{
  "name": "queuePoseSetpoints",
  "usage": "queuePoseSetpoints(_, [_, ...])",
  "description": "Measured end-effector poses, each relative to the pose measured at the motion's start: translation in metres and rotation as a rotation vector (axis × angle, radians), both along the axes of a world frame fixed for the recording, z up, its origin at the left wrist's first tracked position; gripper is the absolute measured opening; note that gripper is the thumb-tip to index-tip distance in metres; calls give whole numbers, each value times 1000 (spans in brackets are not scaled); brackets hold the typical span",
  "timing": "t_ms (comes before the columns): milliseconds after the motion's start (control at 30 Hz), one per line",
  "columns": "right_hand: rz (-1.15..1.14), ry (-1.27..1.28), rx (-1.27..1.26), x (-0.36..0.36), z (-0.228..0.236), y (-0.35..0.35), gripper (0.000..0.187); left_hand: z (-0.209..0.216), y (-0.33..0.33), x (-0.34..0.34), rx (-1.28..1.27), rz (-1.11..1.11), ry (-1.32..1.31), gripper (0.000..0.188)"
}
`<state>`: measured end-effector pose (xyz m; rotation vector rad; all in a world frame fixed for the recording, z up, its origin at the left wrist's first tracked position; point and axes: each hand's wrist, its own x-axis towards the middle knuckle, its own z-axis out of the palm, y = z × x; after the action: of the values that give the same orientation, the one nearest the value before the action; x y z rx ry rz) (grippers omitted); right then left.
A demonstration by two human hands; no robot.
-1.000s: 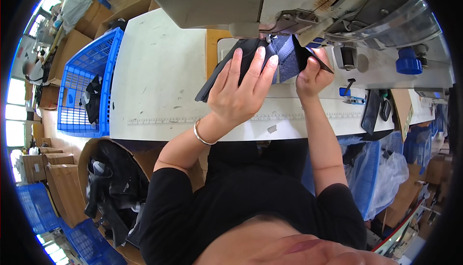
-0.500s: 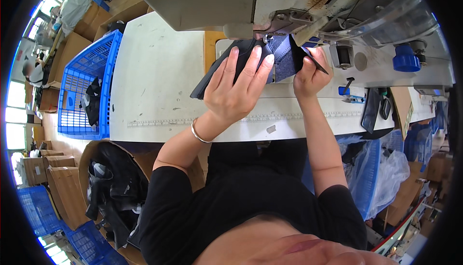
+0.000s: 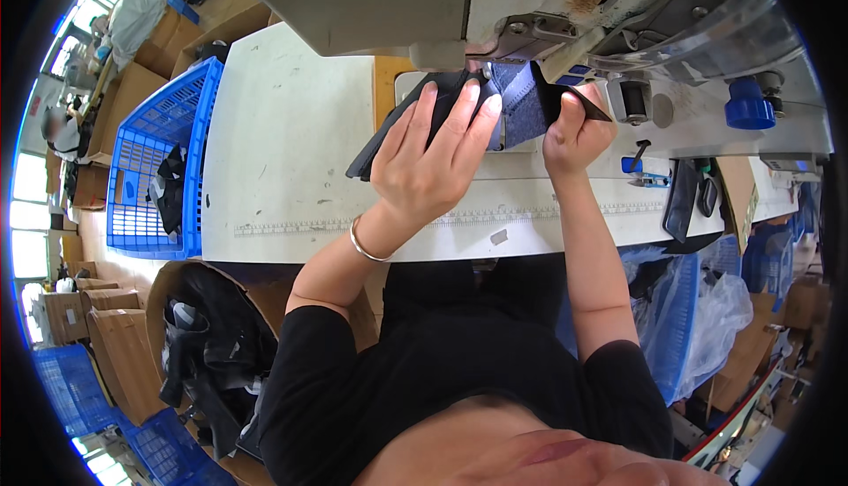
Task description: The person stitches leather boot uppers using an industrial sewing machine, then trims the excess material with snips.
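A dark fabric piece (image 3: 521, 113), black on the left and blue-grey toward the right, lies under the head of a sewing machine (image 3: 521, 31). My left hand (image 3: 431, 155) rests flat on its black part, fingers stretched out and slightly apart, with the fingertips close to the needle area. At the right end, my right hand (image 3: 576, 137) pinches the raised black edge of the piece between thumb and fingers. The machine head hides the far side of the fabric and the needle point.
Left of the white table (image 3: 300, 132) stands a blue plastic basket (image 3: 199, 155) with dark pieces inside. Below it, a carton (image 3: 159, 309) holds black material. A phone-like black object (image 3: 679, 201) and a blue cutter (image 3: 649, 180) lie at the right. A ruler strip (image 3: 336, 225) runs along the front.
My right hand has shifted slightly to the right, its fingers now closed more tightly over the black edge. The left hand stays almost in place on the fabric.
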<state>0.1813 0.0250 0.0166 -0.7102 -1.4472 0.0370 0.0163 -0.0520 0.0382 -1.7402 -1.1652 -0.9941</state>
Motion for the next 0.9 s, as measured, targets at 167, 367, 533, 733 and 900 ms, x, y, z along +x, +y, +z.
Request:
queuePoseSetpoints(167, [-17,-40,-41,0,5,-2,33,-1,2,-2,0,-8,-4,15])
queuePoseSetpoints(367, [11,-116,153,2,7,-1,28,4,13,-20,-27,-184,-23,16])
queuePoseSetpoints(533, [-1,-108,64,6,2,-3,17,4,14,-24,-28,-201,29,19])
queuePoseSetpoints(733, [-60,-139,149,5,3,2,21,7,11,-18,-38,-180,10,19])
queuePoseSetpoints(900, [-76,-151,130,4,7,-3,27,10,12,-18,-51,-182,-5,17])
